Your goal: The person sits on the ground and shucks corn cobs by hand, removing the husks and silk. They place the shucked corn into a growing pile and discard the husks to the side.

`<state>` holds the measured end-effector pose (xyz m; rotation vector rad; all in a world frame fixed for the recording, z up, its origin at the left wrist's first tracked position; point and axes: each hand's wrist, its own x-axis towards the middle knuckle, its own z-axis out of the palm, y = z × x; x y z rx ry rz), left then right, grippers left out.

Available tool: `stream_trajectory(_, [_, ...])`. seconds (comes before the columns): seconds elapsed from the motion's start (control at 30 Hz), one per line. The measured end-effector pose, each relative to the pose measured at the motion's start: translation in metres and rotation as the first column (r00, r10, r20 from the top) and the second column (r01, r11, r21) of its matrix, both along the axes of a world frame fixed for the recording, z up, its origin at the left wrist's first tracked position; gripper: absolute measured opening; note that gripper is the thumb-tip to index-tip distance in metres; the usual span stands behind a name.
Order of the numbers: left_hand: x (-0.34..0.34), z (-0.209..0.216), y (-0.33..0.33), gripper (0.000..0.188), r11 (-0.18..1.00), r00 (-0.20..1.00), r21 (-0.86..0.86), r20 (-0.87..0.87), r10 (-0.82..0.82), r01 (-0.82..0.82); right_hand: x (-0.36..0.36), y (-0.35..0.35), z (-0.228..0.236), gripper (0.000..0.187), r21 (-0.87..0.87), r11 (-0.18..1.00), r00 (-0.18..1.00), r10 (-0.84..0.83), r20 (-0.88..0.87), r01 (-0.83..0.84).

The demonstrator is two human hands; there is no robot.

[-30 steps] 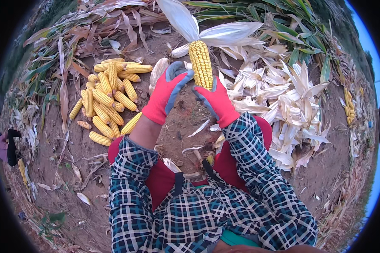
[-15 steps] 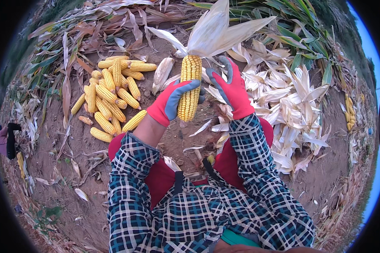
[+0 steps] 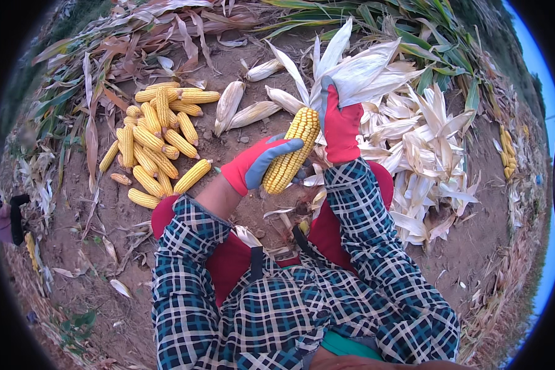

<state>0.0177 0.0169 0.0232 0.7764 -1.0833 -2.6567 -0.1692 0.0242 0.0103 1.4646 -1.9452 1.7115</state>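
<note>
My left hand [image 3: 262, 161], in a red and grey glove, is closed around the lower part of a bare yellow corn cob [image 3: 296, 139]. The cob tilts up to the right, toward my other hand. Pale dry husk leaves [image 3: 357, 71] fan out beyond its upper end. My right hand [image 3: 340, 126], gloved alike, is closed at the base of these leaves, beside the cob's top. Part of its grip is hidden behind the glove.
To the left lies a pile of husked cobs [image 3: 160, 135]. Several cobs still in husk, one of them upright [image 3: 229, 106], lie ahead on the soil. A heap of stripped husks [image 3: 413, 160] spreads at the right. Dry stalks [image 3: 135, 37] lie beyond. Another person [image 3: 9, 219] is at far left.
The cob has tilted from upright to leaning right, its husk leaves swinging right. My right hand has moved from open beside the cob to closed at the leaves' base.
</note>
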Motion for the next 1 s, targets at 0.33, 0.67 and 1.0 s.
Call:
stream_trajectory(0.33, [-0.01, -0.015, -0.002, 0.075, 0.753, 0.984, -0.657, 0.161, 0.083, 0.044, 0.017, 0.009, 0.008, 0.044, -0.018, 0.967, 0.958, 0.249, -0.142, -0.254])
stream_trajectory(0.67, [0.006, -0.02, -0.014, 0.069, 0.61, 0.953, -0.791, 0.146, 0.264, -0.048, 0.045, -0.025, 0.073, 0.021, -0.231, 0.766, 0.451, 0.563, 0.693, -0.6])
stream_trajectory(1.0, [-0.012, 0.016, 0.025, 0.047, 0.967, 0.921, 0.117, -0.295, 0.253, -0.228, 0.01, -0.041, 0.072, 0.018, -0.952, 0.292, -0.719, 0.642, 0.265, -0.089])
